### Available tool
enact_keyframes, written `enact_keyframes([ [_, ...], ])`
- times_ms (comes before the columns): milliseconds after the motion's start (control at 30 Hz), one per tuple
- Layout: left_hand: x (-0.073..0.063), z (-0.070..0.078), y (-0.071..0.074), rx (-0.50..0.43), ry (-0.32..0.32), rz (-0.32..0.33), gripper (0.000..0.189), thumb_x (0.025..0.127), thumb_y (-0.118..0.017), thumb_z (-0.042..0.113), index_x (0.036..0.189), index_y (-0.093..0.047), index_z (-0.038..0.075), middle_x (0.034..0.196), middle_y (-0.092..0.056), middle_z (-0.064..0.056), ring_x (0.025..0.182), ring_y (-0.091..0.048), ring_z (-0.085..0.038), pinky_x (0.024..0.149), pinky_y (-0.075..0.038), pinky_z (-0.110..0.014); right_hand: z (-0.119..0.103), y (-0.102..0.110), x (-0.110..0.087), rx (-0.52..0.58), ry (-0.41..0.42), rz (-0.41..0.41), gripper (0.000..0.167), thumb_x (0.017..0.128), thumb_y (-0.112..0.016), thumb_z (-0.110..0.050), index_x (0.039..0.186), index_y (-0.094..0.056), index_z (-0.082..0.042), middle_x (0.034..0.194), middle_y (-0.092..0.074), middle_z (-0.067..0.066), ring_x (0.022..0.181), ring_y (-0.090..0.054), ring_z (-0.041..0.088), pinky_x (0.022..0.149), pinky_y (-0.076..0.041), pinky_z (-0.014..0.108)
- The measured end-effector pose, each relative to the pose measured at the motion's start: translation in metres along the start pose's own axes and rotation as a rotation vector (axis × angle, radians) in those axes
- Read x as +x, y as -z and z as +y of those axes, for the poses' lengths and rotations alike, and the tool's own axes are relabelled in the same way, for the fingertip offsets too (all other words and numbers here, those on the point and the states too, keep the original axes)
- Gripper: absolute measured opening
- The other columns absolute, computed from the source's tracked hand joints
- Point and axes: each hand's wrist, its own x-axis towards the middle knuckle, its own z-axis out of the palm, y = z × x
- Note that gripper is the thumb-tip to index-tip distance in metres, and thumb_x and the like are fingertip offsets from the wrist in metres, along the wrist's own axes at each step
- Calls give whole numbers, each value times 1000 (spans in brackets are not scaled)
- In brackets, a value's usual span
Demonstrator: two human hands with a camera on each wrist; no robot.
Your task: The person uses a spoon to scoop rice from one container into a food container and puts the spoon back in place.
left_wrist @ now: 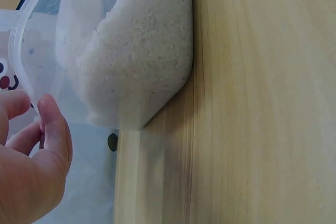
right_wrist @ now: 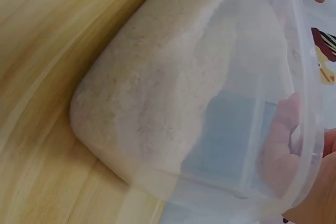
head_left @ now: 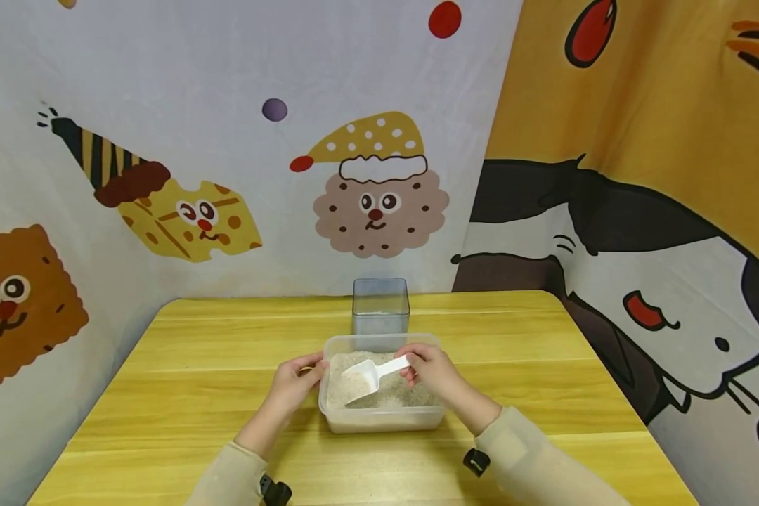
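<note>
A clear plastic box (head_left: 386, 420) holding rice (head_left: 411, 395) stands on the table. At its left rim my left hand (head_left: 292, 383) pinches the edge between thumb and fingers; the left wrist view shows this hand (left_wrist: 39, 150) by the box corner. My right hand (head_left: 435, 369) grips the handle of a white scoop (head_left: 370, 372) over the box. The scoop tilts down to the left, with rice in its bowl. Through the box wall, the right wrist view shows the curled fingers (right_wrist: 278, 156) of that hand; the scoop's bowl is hidden there.
A bluish clear container (head_left: 381, 306) stands right behind the box, near the table's far edge. The wooden table (head_left: 196, 393) reaches out to both sides. Printed cloth (head_left: 228, 56) hangs behind and beside it.
</note>
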Motion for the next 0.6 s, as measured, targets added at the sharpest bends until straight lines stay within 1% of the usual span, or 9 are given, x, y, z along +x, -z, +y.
enact_keyframes([
  [267, 0, 0, 0, 0, -1, -5, 39, 91, -63, 11, 124, -57, -9, 113, -64, -17, 88, -59, -7, 75, -54, -19, -3, 6, 0, 47, -29, 24, 25, 100, -39, -1, 107, -57, 13, 67, -55, 4, 60, -50, 11, 53, -45, 21],
  [467, -1, 2, 0, -11, 4, -2, 39, 91, -62, 10, 125, -57, -8, 115, -63, -18, 88, -59, -6, 75, -54, -19, -7, 13, -1, 91, -39, 41, 24, 100, -39, -1, 107, -57, 13, 67, -56, 3, 59, -49, 11, 53, -44, 21],
  [600, -1, 2, 0, -14, -1, -7, 39, 91, -62, 10, 125, -56, -9, 114, -63, -18, 88, -59, -7, 75, -54, -19, -7, 19, 0, 93, -47, 55, 25, 100, -38, -1, 107, -57, 13, 66, -56, 2, 58, -49, 10, 52, -45, 20],
])
